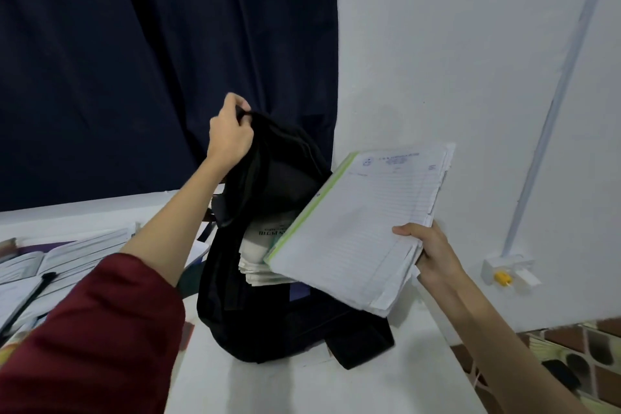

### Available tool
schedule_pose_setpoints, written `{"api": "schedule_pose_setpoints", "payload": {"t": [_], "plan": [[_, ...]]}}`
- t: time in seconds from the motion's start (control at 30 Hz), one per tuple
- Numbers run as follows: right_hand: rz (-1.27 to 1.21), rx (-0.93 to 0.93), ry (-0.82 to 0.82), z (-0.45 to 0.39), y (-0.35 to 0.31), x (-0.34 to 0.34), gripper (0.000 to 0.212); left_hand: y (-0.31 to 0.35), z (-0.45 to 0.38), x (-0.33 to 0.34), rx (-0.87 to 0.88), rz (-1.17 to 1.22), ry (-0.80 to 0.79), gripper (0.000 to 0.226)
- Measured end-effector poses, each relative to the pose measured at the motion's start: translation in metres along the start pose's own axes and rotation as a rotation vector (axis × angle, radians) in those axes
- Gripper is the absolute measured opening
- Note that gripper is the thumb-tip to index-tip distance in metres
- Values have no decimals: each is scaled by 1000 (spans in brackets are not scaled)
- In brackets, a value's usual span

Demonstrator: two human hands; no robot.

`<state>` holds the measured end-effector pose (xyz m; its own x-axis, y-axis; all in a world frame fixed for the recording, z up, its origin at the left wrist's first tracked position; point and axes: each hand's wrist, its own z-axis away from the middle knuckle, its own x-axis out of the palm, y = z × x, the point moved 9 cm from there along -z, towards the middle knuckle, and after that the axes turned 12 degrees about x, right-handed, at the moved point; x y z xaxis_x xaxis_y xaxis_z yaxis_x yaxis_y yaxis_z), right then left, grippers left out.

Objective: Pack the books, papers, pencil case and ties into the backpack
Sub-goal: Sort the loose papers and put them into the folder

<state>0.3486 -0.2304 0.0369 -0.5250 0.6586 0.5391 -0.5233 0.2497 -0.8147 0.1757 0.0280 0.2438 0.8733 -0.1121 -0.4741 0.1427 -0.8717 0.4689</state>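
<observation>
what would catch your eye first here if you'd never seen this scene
The black backpack standing open mid-table, its top flap held up by the left hand. Next, the thick stack of papers gripped by the right hand, angled toward its mouth. Open books lie at far left.

The backpack (268, 323) is black, the counter (302, 386) white. The papers (363, 228) are white, faintly ruled, with a green edge. The sleeve (90, 339) is maroon, the curtain (151, 44) navy.
</observation>
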Motion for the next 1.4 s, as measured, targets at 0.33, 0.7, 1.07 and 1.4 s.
{"api": "schedule_pose_setpoints", "payload": {"t": [0.33,0.7,1.07,1.4], "plan": [[-160,-33,209,6,20,1,40,57,-8,6,351,-287,-104,26],[-238,66,541,-14,129,69,88,53,41,36,445,-191,-402,15],[-311,648,115,12,173,122,17,44,57,25,416,-175,-383,15],[1028,-451,370,15,27,60,9,49,73,19,419,-183,-302,16]]}}
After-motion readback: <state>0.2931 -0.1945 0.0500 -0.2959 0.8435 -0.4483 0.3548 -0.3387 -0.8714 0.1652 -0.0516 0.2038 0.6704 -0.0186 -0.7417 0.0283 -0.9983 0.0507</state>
